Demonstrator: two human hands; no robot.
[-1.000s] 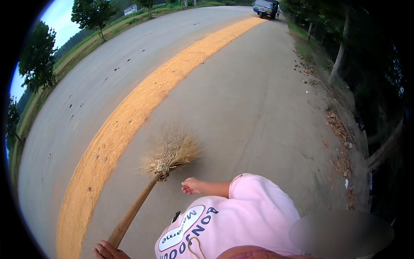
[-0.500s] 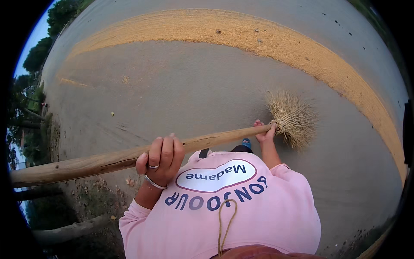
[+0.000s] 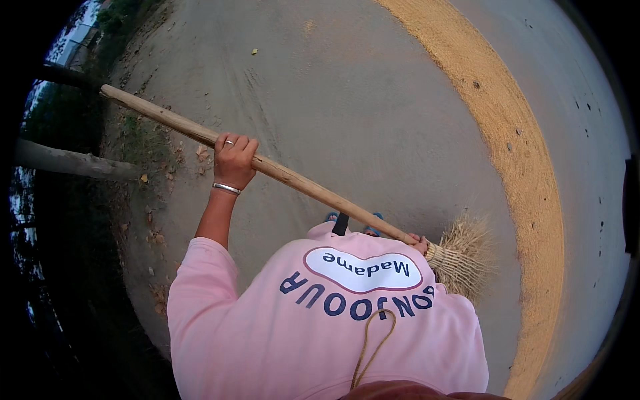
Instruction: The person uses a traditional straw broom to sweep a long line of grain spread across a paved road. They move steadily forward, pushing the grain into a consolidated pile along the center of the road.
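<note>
A long wooden-handled broom (image 3: 313, 192) slants across me, its free handle end at the upper left and its straw head (image 3: 467, 260) at the lower right. My left hand (image 3: 234, 162), with a ring and a silver bracelet, is closed round the upper part of the handle, that arm stretched out. Low on the handle, right beside the bristles, my right hand (image 3: 419, 245) grips it; my pink sweatshirt hides most of that arm. Whether the straw touches the pavement cannot be made out.
A long band of yellow grain (image 3: 513, 140) curves down the right over grey pavement (image 3: 360, 93), with a few dark lumps on it. Along the left edge lie dry leaves, grass and a pale trunk (image 3: 77, 161). My feet in blue sandals (image 3: 377, 220) show below the handle.
The view has swung, so the grain band now runs down the right instead of across the top. The handle's free end has risen, and my left arm reaches farther out. Both hands keep their grip.
</note>
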